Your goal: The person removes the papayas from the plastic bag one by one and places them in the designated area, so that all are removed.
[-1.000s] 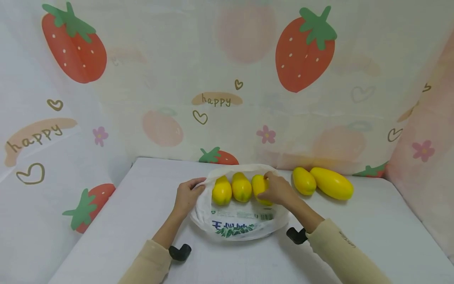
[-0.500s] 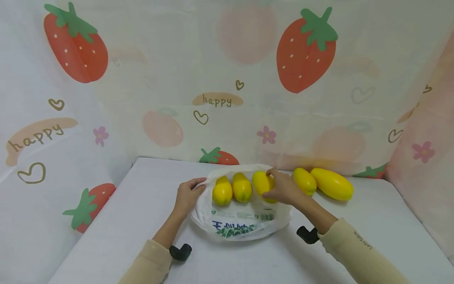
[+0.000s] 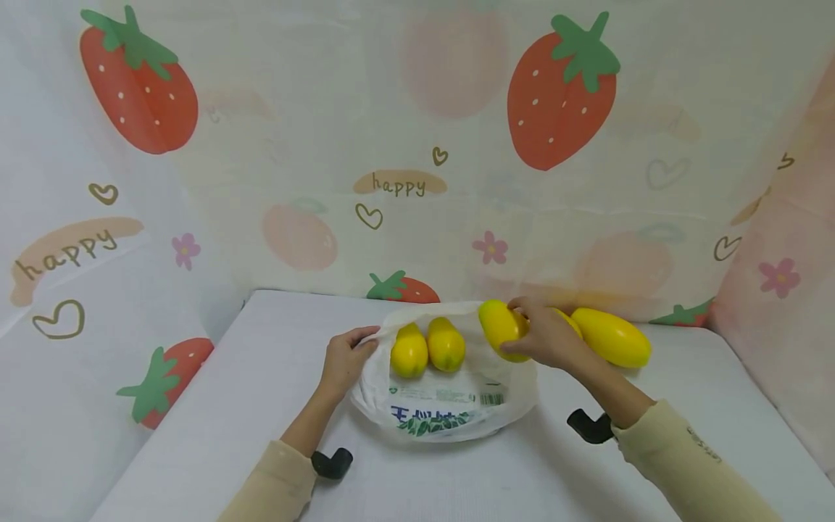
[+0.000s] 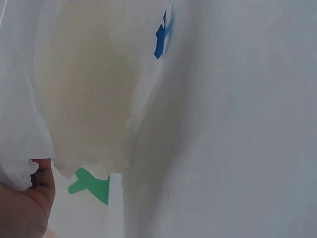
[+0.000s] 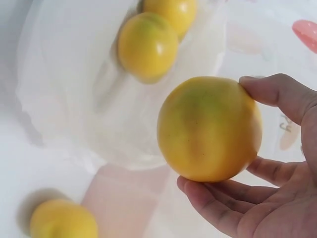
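Observation:
A white plastic bag [image 3: 375, 406] lies with its wide mouth towards me, and two yellow papayas [image 3: 408, 352] sit side by side in it. My left hand [image 3: 344, 362] pinches the left side of the bag's rim; in the left wrist view the thin film bunches between thumb and fingers. With thumb and fingertips spread around it, my right hand [image 3: 554, 335] holds a third yellow papaya [image 3: 499, 325] over the right side of the bag mouth. The right wrist view shows that papaya [image 5: 208, 129] end-on, greenish at the top, apart from the two in the bag.
Behind my right hand, a smaller papaya [image 3: 567, 319] is mostly covered, with a longer yellow fruit [image 3: 613, 338] beside it at the table's back right. The white table [image 3: 280, 326] ends at a strawberry-print curtain [image 3: 313, 145].
My right hand has lifted the third papaya from beside the other two and moved it right and upward, to the bag's right rim. The left hand has stayed on the bag.

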{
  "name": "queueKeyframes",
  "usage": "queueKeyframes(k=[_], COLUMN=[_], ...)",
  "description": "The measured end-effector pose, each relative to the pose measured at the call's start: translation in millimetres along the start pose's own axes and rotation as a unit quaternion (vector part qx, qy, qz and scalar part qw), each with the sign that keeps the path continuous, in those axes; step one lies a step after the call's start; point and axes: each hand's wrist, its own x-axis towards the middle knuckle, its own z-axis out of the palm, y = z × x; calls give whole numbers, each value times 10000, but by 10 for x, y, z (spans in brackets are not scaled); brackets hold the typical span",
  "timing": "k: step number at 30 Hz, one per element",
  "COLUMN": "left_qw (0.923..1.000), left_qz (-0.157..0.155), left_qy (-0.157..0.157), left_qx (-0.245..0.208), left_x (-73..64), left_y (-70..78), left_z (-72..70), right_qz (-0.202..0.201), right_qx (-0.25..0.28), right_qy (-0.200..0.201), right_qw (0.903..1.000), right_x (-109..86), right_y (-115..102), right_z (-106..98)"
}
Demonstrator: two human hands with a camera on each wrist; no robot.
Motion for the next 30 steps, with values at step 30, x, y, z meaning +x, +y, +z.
queueKeyframes(k=[30], left_qw=[9999], left_qz=[-171], left_qy=[2], left_qx=[-5], left_x=[66], left_y=[-1], left_z=[-21], right_qz=[116], right_qx=[-32], right_qy=[297], right_qw=[9995], right_x=[-61], right_y=[387], right_z=[-660])
